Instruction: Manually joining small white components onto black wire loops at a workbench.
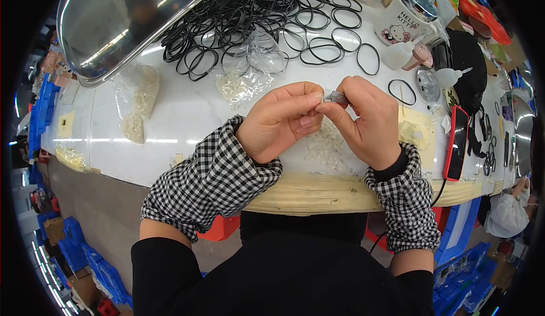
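My left hand (278, 117) and my right hand (372, 123) meet fingertip to fingertip above the near part of the table. The right fingers are closed around a small grey piece (339, 97), metallic in look and mostly covered by the hand. Between the left thumb and forefinger is a tiny pale piece (323, 98), too small to make out clearly. Under the hands lies a scatter of small whitish bits (328, 148). Beyond them a clear plastic bag (241, 83) holds more such bits. Both forearms wear black-and-white checked sleeves.
A heap of black rings (238, 26) covers the far middle, beside a large shiny metal tray (142, 21). Another bag of whitish bits (141, 97) lies left. Right are a white mug (400, 23) and a red-framed phone (456, 143). A wooden edge (312, 194) runs along the front.
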